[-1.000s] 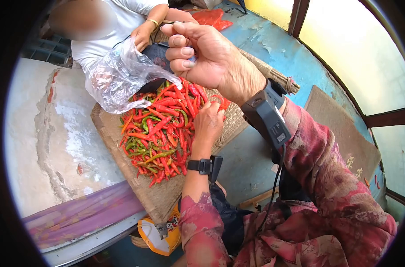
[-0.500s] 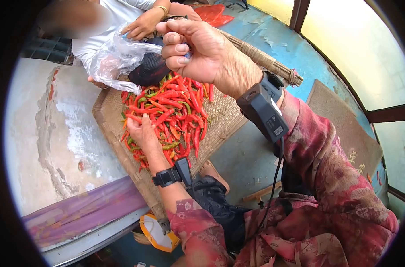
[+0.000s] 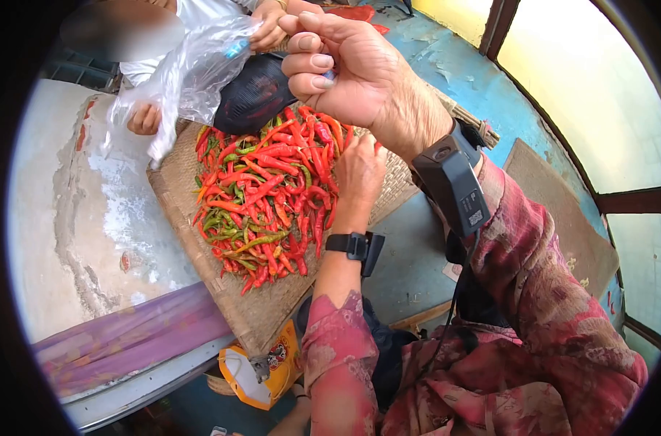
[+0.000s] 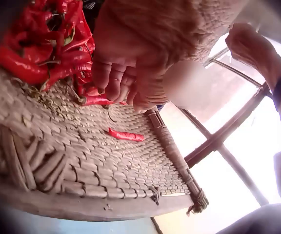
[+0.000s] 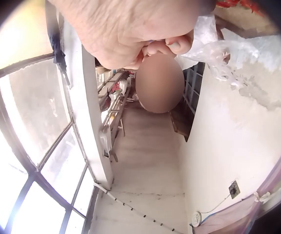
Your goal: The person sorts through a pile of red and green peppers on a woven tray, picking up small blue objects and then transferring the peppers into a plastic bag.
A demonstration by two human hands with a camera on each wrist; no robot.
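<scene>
My left hand (image 3: 359, 174) is at the right edge of a pile of chili peppers (image 3: 261, 182), mostly red with some green. In the left wrist view its curled fingers (image 4: 113, 83) are at a red chili pepper (image 4: 96, 100), with a thin stem hanging below; the fingers partly hide it. A single red chili (image 4: 126, 135) lies apart on the woven tray (image 4: 82, 161). My right hand (image 3: 359, 76) is raised above the far side of the tray, palm turned inward and fingers curled. A small blue thing (image 3: 329, 74) peeks out between its fingers and palm.
Opposite sits a person in white, one hand (image 3: 145, 118) and the other (image 3: 270, 27) at a clear plastic bag (image 3: 192, 73). A worn white wall (image 3: 112, 211) is on the left, windows (image 3: 592, 94) on the right. A yellow bag (image 3: 276, 367) stands below the tray's near corner.
My left hand went from the right edge to the pile's left side, then back to the right edge. My right hand stays raised. The other person's plastic bag has been shifted off the pile.
</scene>
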